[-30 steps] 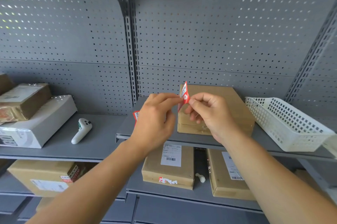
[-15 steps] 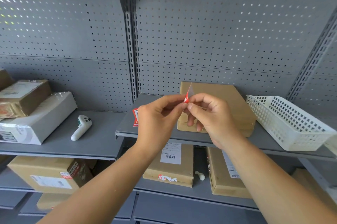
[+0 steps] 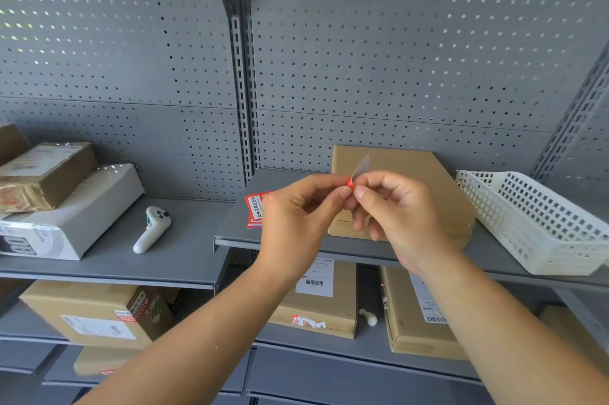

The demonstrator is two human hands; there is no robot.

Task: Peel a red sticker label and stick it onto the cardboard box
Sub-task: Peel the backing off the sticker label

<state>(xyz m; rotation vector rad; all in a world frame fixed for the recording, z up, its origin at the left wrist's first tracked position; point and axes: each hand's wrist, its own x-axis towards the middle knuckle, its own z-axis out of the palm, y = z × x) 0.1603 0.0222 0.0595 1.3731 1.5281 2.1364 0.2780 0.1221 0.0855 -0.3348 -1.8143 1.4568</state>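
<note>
Both hands meet in front of a flat cardboard box (image 3: 408, 170) lying on the grey middle shelf. My left hand (image 3: 296, 223) and my right hand (image 3: 395, 216) pinch a small red sticker label (image 3: 350, 184) between their fingertips. Only a red sliver of it shows, and a pale translucent backing flap (image 3: 362, 166) sticks up above it. More red labels (image 3: 255, 208) lie in a stack on the shelf, just left of my left hand and partly hidden by it.
A white perforated plastic basket (image 3: 540, 223) stands right of the box. A white handheld device (image 3: 152, 229) and wrapped parcels (image 3: 59, 206) lie on the left shelf. Labelled cardboard boxes (image 3: 316, 302) fill the lower shelves. Grey pegboard (image 3: 395, 58) forms the back wall.
The red label showed its printed face a second ago; now it is edge-on with the pale backing flap standing up. Both hands stay together in front of the box.
</note>
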